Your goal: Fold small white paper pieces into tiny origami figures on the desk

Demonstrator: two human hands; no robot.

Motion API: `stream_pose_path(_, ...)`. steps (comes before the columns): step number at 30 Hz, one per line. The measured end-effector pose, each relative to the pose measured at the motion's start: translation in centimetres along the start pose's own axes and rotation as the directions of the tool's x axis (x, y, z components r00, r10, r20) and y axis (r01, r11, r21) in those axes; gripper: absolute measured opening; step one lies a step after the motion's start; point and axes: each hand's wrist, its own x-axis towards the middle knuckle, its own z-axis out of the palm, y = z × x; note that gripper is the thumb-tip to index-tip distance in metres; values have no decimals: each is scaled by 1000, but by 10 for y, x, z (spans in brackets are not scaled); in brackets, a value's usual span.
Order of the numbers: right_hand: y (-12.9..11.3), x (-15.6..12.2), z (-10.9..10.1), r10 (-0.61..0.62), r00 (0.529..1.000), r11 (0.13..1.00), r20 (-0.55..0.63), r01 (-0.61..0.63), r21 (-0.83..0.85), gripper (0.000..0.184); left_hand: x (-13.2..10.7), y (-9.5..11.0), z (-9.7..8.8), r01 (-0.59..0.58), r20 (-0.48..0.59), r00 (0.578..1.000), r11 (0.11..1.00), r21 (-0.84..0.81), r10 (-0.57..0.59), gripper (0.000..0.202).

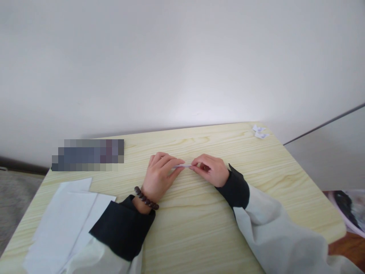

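A thin, narrow white strip of folded paper spans the gap between my two hands, just above the wooden table. My left hand pinches its left end between thumb and fingers; a dark bead bracelet circles that wrist. At the other end, my right hand grips the paper between thumb and forefinger. The fingertips hide both ends of the strip, and its full shape cannot be made out.
White paper sheets lie overlapping at the table's left, partly under my left sleeve. Behind them is a blurred-out dark object. Two small folded white paper pieces sit at the far right corner. A white wall rises behind the table.
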Motion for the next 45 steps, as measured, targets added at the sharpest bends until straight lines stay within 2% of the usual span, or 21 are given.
stream_pose_path(7,-2,1,-3,55,997,992,-57,-48,114,9,-1,-1,0,33,-25,999,999,6,-33,12)
stream_pose_path(12,1,-1,-2,81,994,993,-76,-74,90,6,0,5,-1,84,-38,995,988,-132,-90,10)
stream_pose_path(17,0,-3,-2,86,993,987,-75,-75,141,10,-1,8,-2,202,-17,977,948,-247,-213,9)
stream_pose_path(19,-1,-3,-3,86,993,987,-77,-74,146,11,-3,7,-2,267,-6,958,899,-347,-286,14)
stream_pose_path(22,-3,-2,-4,95,993,984,-69,-83,155,11,-4,6,1,357,82,923,760,-543,-376,26)
stream_pose_path(24,-4,-2,-5,98,993,981,-66,-86,173,12,-5,7,2,408,175,904,660,-631,-391,29)
stream_pose_path(26,-4,-2,-5,101,993,978,-60,-88,187,13,-5,8,2,438,247,894,610,-660,-375,29)
stream_pose_path(28,-4,-2,-5,95,994,977,-51,-83,195,16,-5,8,1,427,251,902,649,-630,-350,27)
stream_pose_path(30,-4,-2,-4,79,995,979,-53,-67,194,17,-4,9,-1,359,178,933,765,-534,-313,22)
stream_pose_path(32,-4,-2,-4,57,996,982,-64,-44,184,17,-2,9,-3,230,67,973,886,-402,-222,16)
stream_pose_path(34,-5,-2,-4,38,997,985,-73,-25,168,16,-1,9,-3,83,-27,995,960,-267,-93,17)
stream_pose_path(36,-5,-1,-4,22,998,988,-63,-12,151,14,0,9,-2,-17,-80,997,988,-157,4,19)
stream_pose_path(38,-6,-1,-3,11,999,991,-46,-4,136,11,0,8,-1,-55,-90,995,995,-83,47,20)
stream_pose_path(45,-5,-3,1,53,997,979,-48,-42,200,11,0,9,2,-76,-87,994,995,-70,70,9)
